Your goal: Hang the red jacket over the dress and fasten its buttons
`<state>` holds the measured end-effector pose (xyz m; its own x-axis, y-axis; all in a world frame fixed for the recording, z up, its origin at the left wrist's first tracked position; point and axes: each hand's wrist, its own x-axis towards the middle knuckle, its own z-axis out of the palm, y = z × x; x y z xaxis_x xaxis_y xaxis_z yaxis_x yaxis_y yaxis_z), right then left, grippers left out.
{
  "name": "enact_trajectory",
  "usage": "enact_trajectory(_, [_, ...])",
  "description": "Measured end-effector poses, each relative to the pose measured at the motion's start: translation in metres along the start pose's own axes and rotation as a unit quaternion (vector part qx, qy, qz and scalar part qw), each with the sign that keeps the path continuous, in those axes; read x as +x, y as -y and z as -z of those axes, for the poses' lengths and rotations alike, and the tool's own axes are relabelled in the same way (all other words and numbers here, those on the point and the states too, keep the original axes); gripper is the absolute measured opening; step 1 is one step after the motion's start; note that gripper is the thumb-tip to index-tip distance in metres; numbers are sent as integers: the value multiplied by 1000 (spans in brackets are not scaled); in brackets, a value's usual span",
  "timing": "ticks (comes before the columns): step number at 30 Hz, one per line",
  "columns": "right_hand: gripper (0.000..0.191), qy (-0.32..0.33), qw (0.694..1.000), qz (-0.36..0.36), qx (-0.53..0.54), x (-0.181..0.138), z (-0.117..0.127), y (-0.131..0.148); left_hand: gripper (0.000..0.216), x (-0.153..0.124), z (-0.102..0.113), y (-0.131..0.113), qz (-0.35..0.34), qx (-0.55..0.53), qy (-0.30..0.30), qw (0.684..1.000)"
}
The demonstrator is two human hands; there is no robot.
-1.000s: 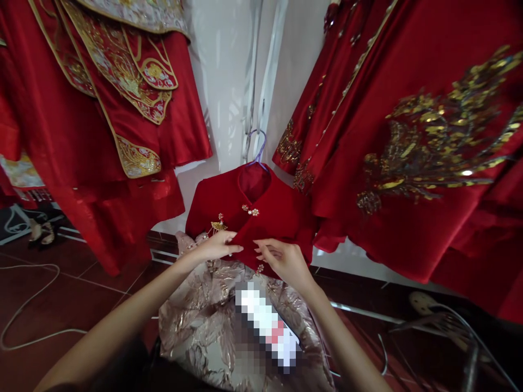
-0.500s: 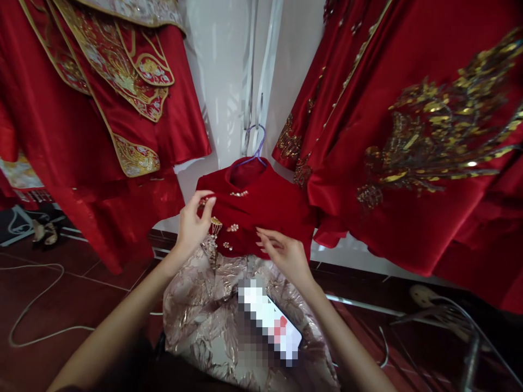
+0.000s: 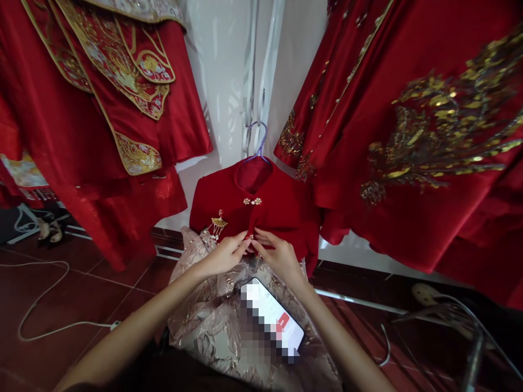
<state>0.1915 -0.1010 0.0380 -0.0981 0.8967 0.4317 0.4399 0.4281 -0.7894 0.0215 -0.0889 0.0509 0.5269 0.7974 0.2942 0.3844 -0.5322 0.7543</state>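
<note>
A small red jacket [image 3: 281, 209] hangs on a purple hanger [image 3: 258, 142] in front of me, over a pale pink and gold brocade skirt [image 3: 204, 321]. A pearl clasp [image 3: 252, 201] closes its collar and a gold tasselled brooch [image 3: 218, 223] hangs on its left chest. My left hand [image 3: 223, 255] and my right hand [image 3: 278, 256] meet at the front opening just below the clasp, fingertips pinching the red cloth there. What lies between the fingertips is too small to make out.
A phone [image 3: 272, 320] with a blurred screen lies on the skirt below my hands. Red embroidered gowns hang at the left [image 3: 102, 109] and at the right [image 3: 408, 136]. A white cable [image 3: 44, 305] trails on the dark red floor. A metal chair [image 3: 461, 326] stands at lower right.
My left hand has come down from the jacket's left shoulder to the front opening, meeting my right hand. The jacket front now lies closed and flat.
</note>
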Motion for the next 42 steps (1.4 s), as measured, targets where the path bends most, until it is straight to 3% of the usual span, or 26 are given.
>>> enact_trajectory(5, [34, -85, 996, 15, -37, 0, -7, -2, 27, 0, 6, 2, -2, 0, -55, 998])
enact_trajectory(9, [31, -70, 997, 14, 9, -3, -8, 9, 27, 2, 6, 8, 8, -79, -105, 991])
enact_trajectory(13, [38, -68, 997, 15, 35, -2, -13, 13, 29, 5, 2, 10, -6, -135, -82, 987])
enact_trajectory(17, [30, -62, 996, 5, 58, 5, -17, 6, 30, 11, 6, 15, 10, -171, -84, 982])
enact_trajectory(21, [26, -53, 997, 13, 47, 21, -18, -2, 26, 16, 21, 33, 21, -44, -192, 980])
enact_trajectory(25, [24, -44, 998, 36, 24, 39, -23, -3, 38, 19, 33, 63, 28, 99, -320, 942])
enact_trajectory(27, [22, -45, 998, 52, 13, 46, -29, -2, 42, 22, 33, 79, 32, 92, -316, 944])
enact_trajectory(32, [23, -31, 998, 35, 34, 60, -47, -7, 34, 29, 25, 106, 47, -72, -283, 955])
enact_trajectory(36, [23, -26, 998, 7, 50, 73, -57, -13, 28, 31, 28, 103, 48, -133, -289, 947])
enact_trajectory(42, [19, -67, 997, 24, 22, 86, -69, -16, 27, 29, 36, 88, 43, -199, -282, 938])
